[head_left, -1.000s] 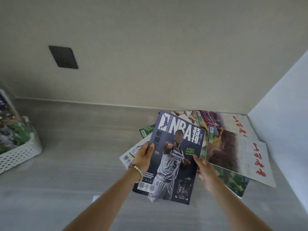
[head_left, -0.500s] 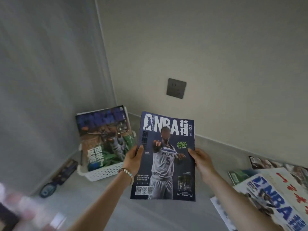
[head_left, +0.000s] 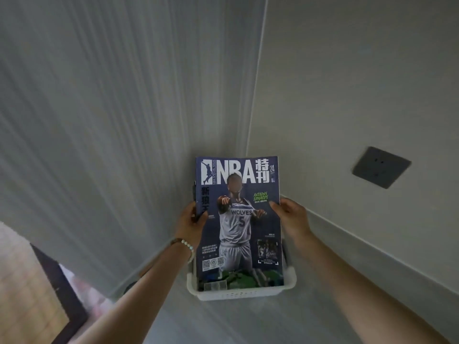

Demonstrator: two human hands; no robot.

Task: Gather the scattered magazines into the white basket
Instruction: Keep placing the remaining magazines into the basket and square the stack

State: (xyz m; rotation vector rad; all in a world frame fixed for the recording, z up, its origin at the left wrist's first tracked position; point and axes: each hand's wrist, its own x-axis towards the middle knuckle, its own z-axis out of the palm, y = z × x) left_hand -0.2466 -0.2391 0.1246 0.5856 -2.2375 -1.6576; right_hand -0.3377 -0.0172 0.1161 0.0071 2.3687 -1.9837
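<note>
A dark blue NBA magazine (head_left: pixel 238 219) with a basketball player on its cover stands upright with its lower edge inside the white basket (head_left: pixel 238 294). My left hand (head_left: pixel 191 224), with a bead bracelet at the wrist, grips its left edge. My right hand (head_left: pixel 290 214) holds its right edge. Other magazines stand behind it in the basket, mostly hidden; a green cover shows at the bottom. The basket sits on the grey surface in the corner where two walls meet.
A dark wall socket (head_left: pixel 381 167) is on the right wall. The left wall is close beside the basket. At lower left the grey surface ends at a dark edge (head_left: pixel 59 289), with a tiled floor beyond. A dark object (head_left: pixel 129 286) lies by the left wall.
My view swung left from the pile of magazines to the basket. Both hands carried the NBA magazine over and lowered its bottom edge into the basket.
</note>
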